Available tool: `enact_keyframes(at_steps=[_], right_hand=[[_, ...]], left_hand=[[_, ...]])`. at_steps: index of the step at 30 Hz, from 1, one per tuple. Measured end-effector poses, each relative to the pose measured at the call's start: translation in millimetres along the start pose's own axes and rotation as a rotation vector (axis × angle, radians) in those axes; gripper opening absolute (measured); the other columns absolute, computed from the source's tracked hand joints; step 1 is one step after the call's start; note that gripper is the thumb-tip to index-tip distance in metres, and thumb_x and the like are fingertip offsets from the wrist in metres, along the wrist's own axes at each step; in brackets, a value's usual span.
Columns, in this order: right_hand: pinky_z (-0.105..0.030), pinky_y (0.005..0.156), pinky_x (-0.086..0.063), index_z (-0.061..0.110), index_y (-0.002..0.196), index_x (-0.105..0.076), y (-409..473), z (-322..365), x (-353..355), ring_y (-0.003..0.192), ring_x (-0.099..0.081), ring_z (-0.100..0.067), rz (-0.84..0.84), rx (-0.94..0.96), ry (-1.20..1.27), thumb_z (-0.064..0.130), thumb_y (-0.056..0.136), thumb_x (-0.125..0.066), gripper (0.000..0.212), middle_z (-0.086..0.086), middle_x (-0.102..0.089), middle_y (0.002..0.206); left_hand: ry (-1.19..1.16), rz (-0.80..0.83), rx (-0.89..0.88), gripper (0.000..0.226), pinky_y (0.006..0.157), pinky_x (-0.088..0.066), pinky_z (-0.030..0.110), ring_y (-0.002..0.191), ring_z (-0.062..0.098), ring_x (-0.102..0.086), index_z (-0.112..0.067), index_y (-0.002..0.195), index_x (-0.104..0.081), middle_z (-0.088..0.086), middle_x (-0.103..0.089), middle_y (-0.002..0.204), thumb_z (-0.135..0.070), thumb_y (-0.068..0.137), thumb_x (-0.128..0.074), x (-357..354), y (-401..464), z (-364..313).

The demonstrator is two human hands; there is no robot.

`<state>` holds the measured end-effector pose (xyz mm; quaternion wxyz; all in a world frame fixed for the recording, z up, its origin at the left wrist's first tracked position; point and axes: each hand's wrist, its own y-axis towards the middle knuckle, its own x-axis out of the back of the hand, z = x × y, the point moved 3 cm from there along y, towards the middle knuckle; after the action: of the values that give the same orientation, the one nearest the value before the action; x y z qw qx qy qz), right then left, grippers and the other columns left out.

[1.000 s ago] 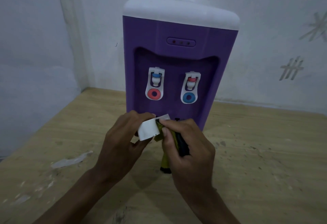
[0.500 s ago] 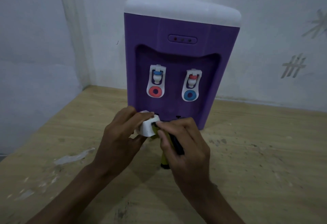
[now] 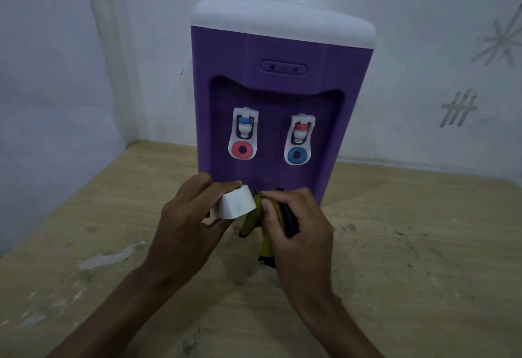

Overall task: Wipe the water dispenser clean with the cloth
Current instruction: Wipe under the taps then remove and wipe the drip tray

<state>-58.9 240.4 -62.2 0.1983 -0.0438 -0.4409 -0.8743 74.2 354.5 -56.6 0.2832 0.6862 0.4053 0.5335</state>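
A purple water dispenser (image 3: pixel 282 52) with a white top stands upright on the wooden table (image 3: pixel 409 258), against the wall. Two white taps sit in its front recess. My left hand (image 3: pixel 186 222) grips a small white plastic tray piece (image 3: pixel 236 206) just in front of the dispenser's base. Beside it, my right hand (image 3: pixel 299 230) holds a yellow-green and black cloth (image 3: pixel 254 222), bunched, with its tip pressed against the white piece. An end of the cloth hangs down to the table.
Pale walls meet in a corner behind and to the left of the dispenser. The table carries white paint smears at the left (image 3: pixel 110 257) and dusty specks at the right.
The white piece has turned in my left hand, from a flat face to its rounded side. Both hands stayed in front of the dispenser's base; the view moved slightly closer.
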Motion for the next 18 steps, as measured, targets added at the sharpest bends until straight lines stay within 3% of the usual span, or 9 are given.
enact_keyframes(at_steps=[6, 9, 12, 16, 18], right_hand=[[-0.016, 0.085, -0.049, 0.014, 0.110, -0.075, 8, 20, -2, 0.102, -0.065, -0.012, -0.028, -0.055, 0.132, 0.016, 0.096, -0.070, 0.015, 0.003, -0.064, 0.105], [-0.013, 0.088, -0.045, 0.010, 0.111, -0.076, 6, 29, -5, 0.102, -0.061, -0.008, 0.038, 0.075, 0.016, 0.015, 0.096, -0.070, 0.017, 0.000, -0.059, 0.108], [-0.009, 0.091, -0.044, 0.005, 0.110, -0.076, 3, 30, -4, 0.099, -0.060, -0.007, 0.029, 0.209, -0.121, 0.014, 0.096, -0.068, 0.018, -0.004, -0.061, 0.107], [-0.019, 0.090, -0.053, 0.004, 0.109, -0.077, 0, 36, -1, 0.098, -0.065, -0.015, -0.026, 0.361, -0.204, 0.015, 0.100, -0.068, 0.017, -0.008, -0.066, 0.106], [-0.028, 0.083, -0.057, 0.007, 0.111, -0.077, -4, 41, -1, 0.097, -0.067, -0.017, -0.016, 0.428, -0.233, 0.018, 0.102, -0.067, 0.018, -0.007, -0.068, 0.108]], left_hand=[[-0.046, 0.032, 0.021, 0.033, 0.080, -0.034, 0.001, 0.085, -0.007, -0.043, -0.006, 0.112, -0.074, -0.011, -0.047, 0.099, -0.022, 0.083, -0.075, -4, -1, 0], [-0.077, 0.024, 0.021, 0.026, 0.079, -0.035, 0.003, 0.089, -0.012, -0.047, -0.009, 0.112, -0.073, -0.010, -0.050, 0.096, -0.025, 0.091, -0.075, -3, 0, 4], [-0.076, 0.049, 0.021, 0.032, 0.080, -0.036, 0.005, 0.087, -0.005, -0.045, -0.009, 0.115, -0.073, 0.000, -0.063, 0.100, -0.030, 0.091, -0.067, -6, -1, 6], [-0.085, 0.037, -0.007, 0.028, 0.079, -0.036, 0.005, 0.085, -0.004, -0.045, -0.007, 0.113, -0.073, 0.001, -0.064, 0.100, -0.023, 0.090, -0.070, -6, 1, 4], [-0.127, 0.046, -0.026, 0.028, 0.080, -0.042, 0.010, 0.088, -0.001, -0.051, -0.009, 0.115, -0.072, 0.001, -0.063, 0.102, -0.019, 0.089, -0.068, -6, 1, 4]])
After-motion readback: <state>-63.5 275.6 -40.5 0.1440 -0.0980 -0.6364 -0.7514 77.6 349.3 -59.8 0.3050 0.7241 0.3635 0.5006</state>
